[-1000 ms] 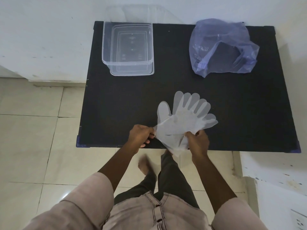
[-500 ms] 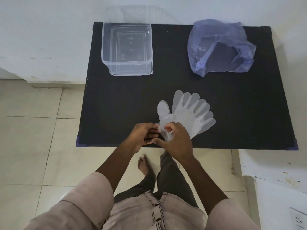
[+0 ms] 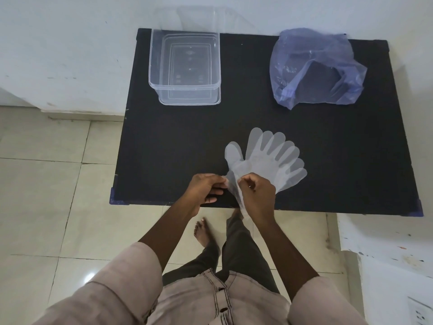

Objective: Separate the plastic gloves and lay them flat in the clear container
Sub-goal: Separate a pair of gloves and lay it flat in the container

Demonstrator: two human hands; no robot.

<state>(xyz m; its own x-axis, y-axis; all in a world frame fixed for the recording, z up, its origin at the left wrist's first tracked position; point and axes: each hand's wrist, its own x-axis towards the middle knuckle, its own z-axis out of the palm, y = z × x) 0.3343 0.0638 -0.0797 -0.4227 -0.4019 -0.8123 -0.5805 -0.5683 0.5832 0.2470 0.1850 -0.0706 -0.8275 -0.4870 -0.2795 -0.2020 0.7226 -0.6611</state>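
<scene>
A stack of thin translucent plastic gloves [image 3: 269, 160] lies fanned out on the black table [image 3: 178, 141], fingers pointing away from me, cuffs at the near edge. My left hand [image 3: 207, 188] pinches the cuff edge of the stack from the left. Just beside it, my right hand [image 3: 256, 194] pinches the same cuffs, covering the lower part of the gloves. A strip of cuff hangs down past the table edge between my hands. The clear container [image 3: 185, 66] stands at the far left of the table with nothing inside.
A crumpled bluish plastic bag [image 3: 314, 69] lies at the far right of the table. A white wall runs behind the table and a white ledge [image 3: 384, 242] sits to the near right. Tiled floor and my legs are below the near edge.
My right hand moved left from the right side of the cuffs to meet my left hand at the cuff edge. The gloves stayed fanned on the table.
</scene>
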